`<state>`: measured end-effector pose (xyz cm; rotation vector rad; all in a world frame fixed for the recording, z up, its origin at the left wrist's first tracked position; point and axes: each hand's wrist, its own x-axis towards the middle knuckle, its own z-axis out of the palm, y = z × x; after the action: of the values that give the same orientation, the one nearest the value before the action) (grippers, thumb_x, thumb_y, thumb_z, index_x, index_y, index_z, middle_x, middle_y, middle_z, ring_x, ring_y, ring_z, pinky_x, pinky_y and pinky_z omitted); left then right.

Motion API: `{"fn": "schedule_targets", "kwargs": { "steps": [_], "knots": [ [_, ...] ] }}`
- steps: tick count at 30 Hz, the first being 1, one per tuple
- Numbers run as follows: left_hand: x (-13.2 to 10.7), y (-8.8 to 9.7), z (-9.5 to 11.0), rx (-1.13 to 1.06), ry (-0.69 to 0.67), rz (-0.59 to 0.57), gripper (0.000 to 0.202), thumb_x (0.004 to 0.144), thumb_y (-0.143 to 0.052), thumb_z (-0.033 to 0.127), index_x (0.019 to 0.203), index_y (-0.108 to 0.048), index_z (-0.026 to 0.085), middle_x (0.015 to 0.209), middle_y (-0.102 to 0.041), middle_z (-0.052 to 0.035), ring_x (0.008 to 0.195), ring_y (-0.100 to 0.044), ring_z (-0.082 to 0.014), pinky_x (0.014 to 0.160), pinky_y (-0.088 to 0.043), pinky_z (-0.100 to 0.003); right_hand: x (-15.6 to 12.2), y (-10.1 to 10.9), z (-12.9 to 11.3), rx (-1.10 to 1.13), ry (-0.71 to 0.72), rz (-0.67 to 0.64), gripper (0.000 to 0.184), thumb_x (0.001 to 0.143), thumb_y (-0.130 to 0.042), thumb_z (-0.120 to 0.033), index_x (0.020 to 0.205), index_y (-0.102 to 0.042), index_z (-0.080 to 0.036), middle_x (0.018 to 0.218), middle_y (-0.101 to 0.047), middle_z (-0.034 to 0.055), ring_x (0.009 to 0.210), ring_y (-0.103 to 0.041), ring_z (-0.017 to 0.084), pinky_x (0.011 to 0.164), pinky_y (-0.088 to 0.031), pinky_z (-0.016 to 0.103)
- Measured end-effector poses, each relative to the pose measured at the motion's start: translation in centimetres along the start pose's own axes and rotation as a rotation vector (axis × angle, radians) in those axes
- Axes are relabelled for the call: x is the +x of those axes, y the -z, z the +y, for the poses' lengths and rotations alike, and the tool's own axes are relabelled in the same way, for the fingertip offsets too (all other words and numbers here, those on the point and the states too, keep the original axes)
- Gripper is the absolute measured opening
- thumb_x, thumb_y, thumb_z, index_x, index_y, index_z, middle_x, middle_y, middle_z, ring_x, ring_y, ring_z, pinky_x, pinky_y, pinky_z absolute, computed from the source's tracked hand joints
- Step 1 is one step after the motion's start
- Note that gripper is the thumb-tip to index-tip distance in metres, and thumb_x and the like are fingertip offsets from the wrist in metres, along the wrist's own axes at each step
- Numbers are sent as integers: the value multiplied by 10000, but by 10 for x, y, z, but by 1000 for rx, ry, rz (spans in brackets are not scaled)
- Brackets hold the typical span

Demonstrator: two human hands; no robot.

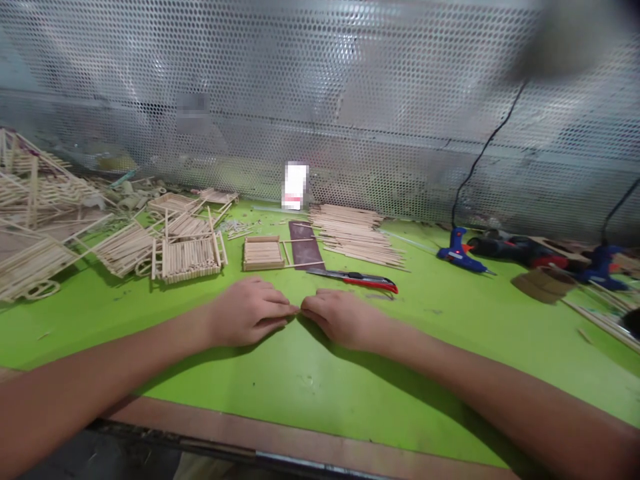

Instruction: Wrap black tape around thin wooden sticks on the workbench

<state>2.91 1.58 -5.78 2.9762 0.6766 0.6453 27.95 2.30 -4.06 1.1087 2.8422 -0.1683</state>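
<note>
My left hand [253, 310] and my right hand [345, 319] rest low over the green tabletop [305, 387], fingertips almost meeting. Fingers on both hands are pressed together in a pinch; anything between them is hidden or too small to name. Just beyond my right hand lies a red and black utility knife [370, 280] with its blade out, pointing left. A small tray-like frame of wooden sticks [263, 253] sits past my left hand, two sticks jutting right from it. Those sticks reach over a dark brown rectangular sheet [306, 245].
Behind the knife is a pile of thin wooden sticks [355, 233]. Several stick-built pieces [190, 257] crowd the left side. At right are a blue glue gun [463, 252], a second blue glue gun [603, 267] and a brown tape roll [545, 283]. A perforated metal panel [320, 87] stands behind.
</note>
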Motion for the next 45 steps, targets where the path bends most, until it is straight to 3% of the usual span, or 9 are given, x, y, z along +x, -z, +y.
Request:
{"fn": "schedule_targets", "kwargs": {
  "steps": [8,12,19,25,33,40,45],
  "knots": [
    [-2,-6,-1,-65,8,-34,333,1066,-504,238,1317,-713,182,1252,-761,-84,1090,-736,-248,950,-585,-421,2,6,2,-71,43,-28,196,1046,-493,-179,1058,-688,-175,882,-691,69,779,-620,182,655,-361,273],
    [-3,-9,-1,-146,45,-46,350,1062,-492,222,1333,-712,196,1318,-724,-95,1197,-713,-236,1043,-576,-401,6,12,0,-63,54,-72,215,1034,-487,-164,1095,-694,-173,901,-713,80,784,-645,188,648,-375,273],
    [-2,-9,0,-129,49,-60,346,1061,-478,213,1298,-727,175,1315,-724,-100,1177,-729,-230,1041,-590,-400,9,24,-4,-62,42,-136,246,1031,-476,-204,1100,-710,-177,886,-729,99,728,-660,206,599,-367,291],
    [-3,-10,-1,-139,76,-72,343,1055,-488,213,1303,-721,171,1344,-704,-113,1264,-681,-260,1062,-568,-445,11,29,-7,-96,68,-157,267,1016,-450,-159,1073,-711,-154,887,-738,119,718,-662,221,589,-354,307],
    [0,-14,-11,-164,201,-26,348,1038,-547,301,1316,-719,180,1319,-728,-90,1184,-715,-251,1034,-575,-424,8,24,-4,-20,-1,-140,344,1101,-389,-334,1100,-698,-183,931,-745,108,747,-667,216,592,-345,303],
    [9,-7,-8,-142,150,-6,283,1049,-557,322,1119,-798,192,1133,-799,-70,1010,-749,-231,934,-576,-397,6,7,-1,-14,-9,-59,308,1111,-384,-338,1093,-647,-178,937,-715,99,786,-643,212,644,-350,306],
    [9,-4,-8,-168,156,18,274,1056,-565,328,1075,-806,200,1037,-813,-55,921,-747,-212,869,-564,-371,5,2,2,38,4,-21,316,1115,-376,-356,1074,-633,-178,926,-698,83,792,-620,195,667,-359,287]
  ]
}}
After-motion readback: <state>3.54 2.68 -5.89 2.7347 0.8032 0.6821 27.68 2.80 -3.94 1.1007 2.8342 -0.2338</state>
